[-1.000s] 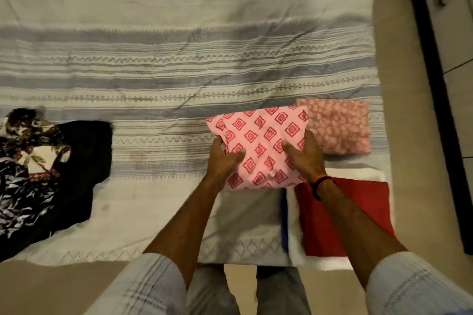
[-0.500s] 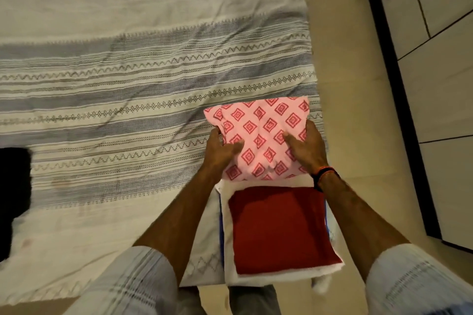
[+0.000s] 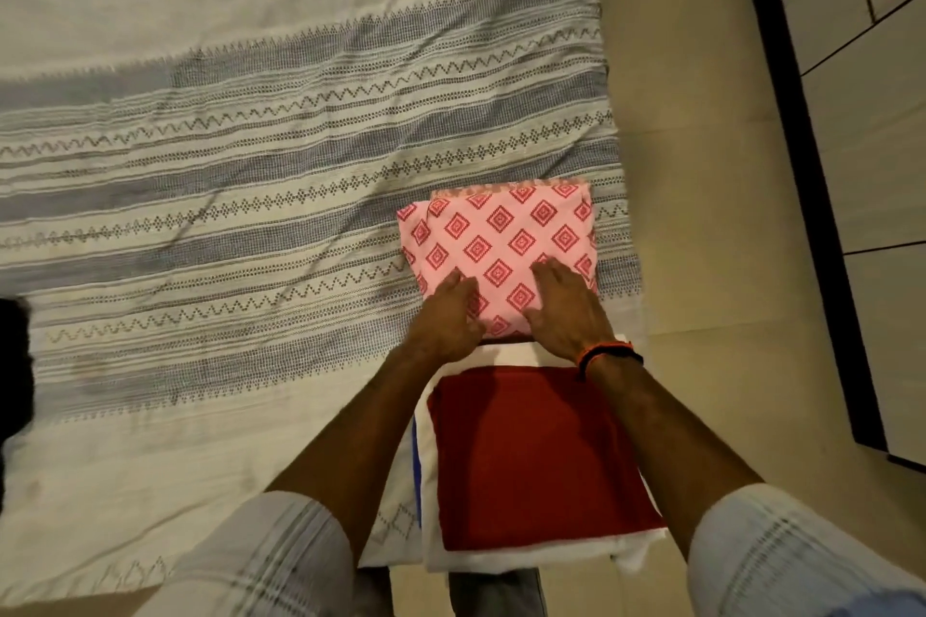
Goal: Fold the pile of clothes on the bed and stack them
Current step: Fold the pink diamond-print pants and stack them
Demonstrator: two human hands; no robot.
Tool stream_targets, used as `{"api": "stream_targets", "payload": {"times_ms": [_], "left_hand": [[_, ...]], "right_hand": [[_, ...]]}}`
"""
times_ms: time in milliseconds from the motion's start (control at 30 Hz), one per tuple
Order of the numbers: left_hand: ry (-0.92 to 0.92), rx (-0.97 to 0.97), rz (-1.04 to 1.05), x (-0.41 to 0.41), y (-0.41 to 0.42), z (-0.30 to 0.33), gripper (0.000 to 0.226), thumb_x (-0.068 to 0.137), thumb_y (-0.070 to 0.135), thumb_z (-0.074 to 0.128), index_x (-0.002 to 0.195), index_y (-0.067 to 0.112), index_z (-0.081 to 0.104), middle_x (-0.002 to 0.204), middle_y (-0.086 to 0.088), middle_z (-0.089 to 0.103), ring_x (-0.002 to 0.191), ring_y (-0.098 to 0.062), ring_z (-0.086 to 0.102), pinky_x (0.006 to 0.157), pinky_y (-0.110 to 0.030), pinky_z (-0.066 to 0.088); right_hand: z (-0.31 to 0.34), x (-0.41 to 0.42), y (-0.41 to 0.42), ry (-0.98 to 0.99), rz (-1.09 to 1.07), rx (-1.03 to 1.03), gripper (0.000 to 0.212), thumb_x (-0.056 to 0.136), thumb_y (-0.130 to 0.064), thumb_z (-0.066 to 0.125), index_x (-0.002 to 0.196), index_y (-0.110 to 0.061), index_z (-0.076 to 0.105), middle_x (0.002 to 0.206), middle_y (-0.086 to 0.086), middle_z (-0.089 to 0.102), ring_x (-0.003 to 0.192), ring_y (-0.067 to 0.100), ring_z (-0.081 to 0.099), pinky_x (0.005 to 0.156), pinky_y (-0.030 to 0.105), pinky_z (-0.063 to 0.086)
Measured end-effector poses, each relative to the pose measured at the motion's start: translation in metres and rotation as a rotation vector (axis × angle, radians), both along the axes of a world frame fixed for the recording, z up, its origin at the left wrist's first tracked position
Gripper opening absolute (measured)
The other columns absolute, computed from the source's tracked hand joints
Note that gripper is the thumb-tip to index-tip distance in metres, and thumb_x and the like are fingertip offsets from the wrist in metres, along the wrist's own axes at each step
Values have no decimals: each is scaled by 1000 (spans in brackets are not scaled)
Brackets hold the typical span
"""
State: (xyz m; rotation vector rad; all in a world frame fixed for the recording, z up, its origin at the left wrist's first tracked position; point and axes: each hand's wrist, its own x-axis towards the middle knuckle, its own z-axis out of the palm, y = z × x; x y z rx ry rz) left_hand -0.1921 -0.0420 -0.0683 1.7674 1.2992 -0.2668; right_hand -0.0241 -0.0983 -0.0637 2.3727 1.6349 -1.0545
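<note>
Both our left hand (image 3: 448, 316) and right hand (image 3: 568, 311) lie flat, fingers spread, on the folded pink cloth (image 3: 501, 251) atop another pink piece near the bed (image 3: 250, 165) edge; a careless push could skew the stack or unfold it.

No readable text, labels, brands or numbers anywhere; only woven zigzag and diamond patterns on the bed cover (image 3: 250, 125) and folded pink cloth (image 3: 501, 241).
</note>
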Motion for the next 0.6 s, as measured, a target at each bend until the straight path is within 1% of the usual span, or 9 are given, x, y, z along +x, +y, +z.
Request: {"api": "stream_targets", "payload": {"times_ms": [67,100,133,200,267,400,467,600], "left_hand": [[66,-61,-79,1,-1,-3,73,89,34,66,151,15,32,162,-8,18,145,-32,25,114,-51,33],[89,-72,-98,1,0,-4,76,90,36,66,153,16,28,163,-8,13,147,-32,21,116,-51,30],[83,-71,-102,1,-1,-3,76,89,37,66,152,16,28,163,-9,15,147,-33,21,115,-51,31],[31,-69,-72,0,-1,3,72,87,39,68,148,16,36,155,-11,30,141,-33,32,112,-48,36],[-6,-57,-41,-2,-2,15,74,86,38,70,148,15,37,150,-11,38,136,-30,38,111,-43,37],[-60,-24,50,-15,-8,51,70,87,29,71,146,10,39,145,-11,45,133,-29,43,106,-34,36],[-62,2,95,-24,-13,71,68,89,27,70,146,8,38,146,-12,45,134,-29,43,104,-30,34],[-65,53,175,-51,-24,105,67,91,26,69,146,5,38,150,-12,44,136,-27,42,98,-23,33]], "right_hand": [[-3,1,-4,2,34,-73,72,93,-28,59,153,-12,23,162,12,16,145,32,24,113,47,29],[-4,2,-4,-1,49,-79,74,92,-29,59,154,-13,21,163,12,14,145,32,23,114,47,29],[-2,2,-5,9,46,-75,74,92,-30,59,154,-13,21,163,12,14,146,32,22,114,48,28],[1,3,-5,54,3,-53,72,91,-28,60,152,-13,26,162,12,19,146,31,23,116,50,29],[8,4,-6,98,-36,-19,70,90,-26,62,151,-13,30,159,11,26,145,30,26,117,49,28],[35,-5,-12,146,-89,93,64,91,-23,64,147,-10,38,151,12,39,138,30,36,115,45,31],[52,-15,-14,167,-113,132,60,92,-23,65,145,-9,40,148,13,43,135,30,41,113,43,33],[82,-45,-14,217,-109,196,55,91,-23,67,139,-9,45,136,14,51,122,30,52,106,44,41]]}}
